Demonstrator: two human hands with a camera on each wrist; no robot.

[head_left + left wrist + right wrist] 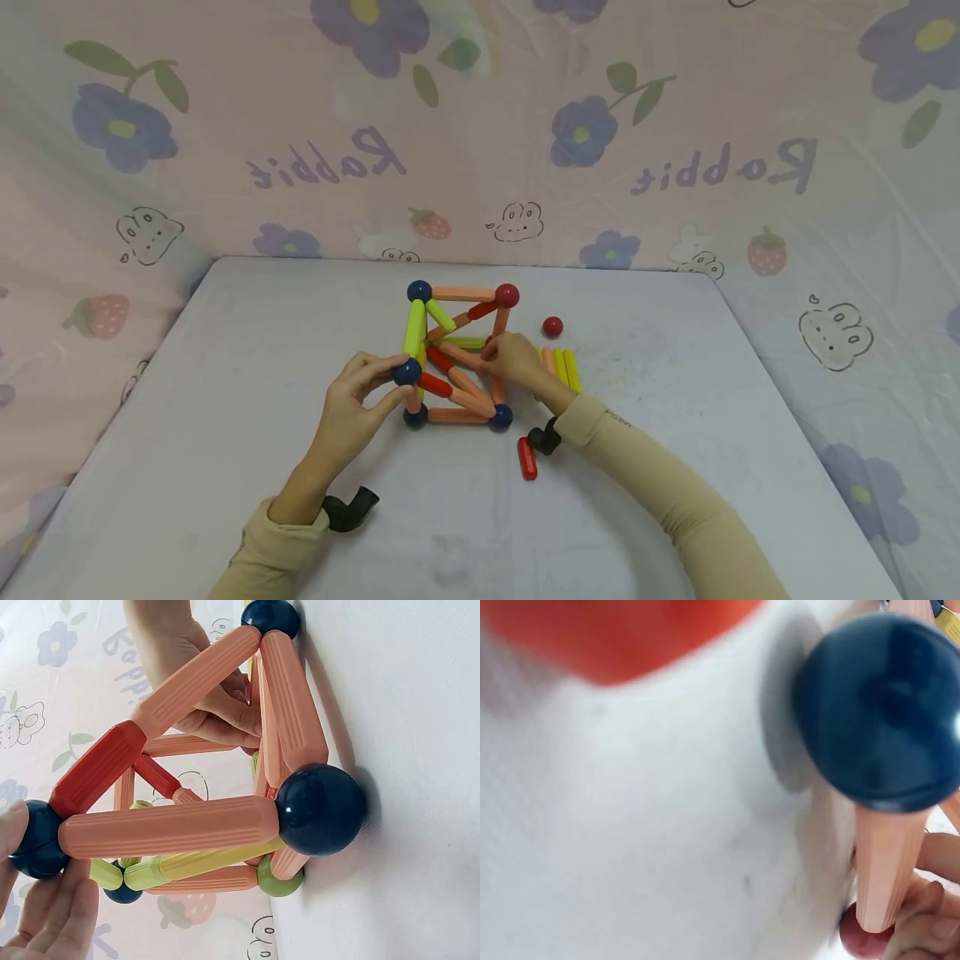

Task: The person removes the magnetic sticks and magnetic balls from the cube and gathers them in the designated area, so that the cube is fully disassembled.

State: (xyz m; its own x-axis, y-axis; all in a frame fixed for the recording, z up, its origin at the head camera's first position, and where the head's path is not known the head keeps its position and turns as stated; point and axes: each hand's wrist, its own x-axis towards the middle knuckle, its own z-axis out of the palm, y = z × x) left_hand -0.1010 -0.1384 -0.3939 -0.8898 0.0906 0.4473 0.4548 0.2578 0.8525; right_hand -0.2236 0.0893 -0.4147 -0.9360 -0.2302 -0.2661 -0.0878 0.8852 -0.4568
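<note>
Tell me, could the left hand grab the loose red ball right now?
Probably not easily: the left hand holds a dark blue ball, and the stick-and-ball frame stands between that hand and the loose red ball.

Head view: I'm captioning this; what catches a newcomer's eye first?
First, the frame of rods and balls on the table: the left hand pinches a blue ball at its left, the right hand is at its right. Then the loose red ball, right of the frame.
</note>
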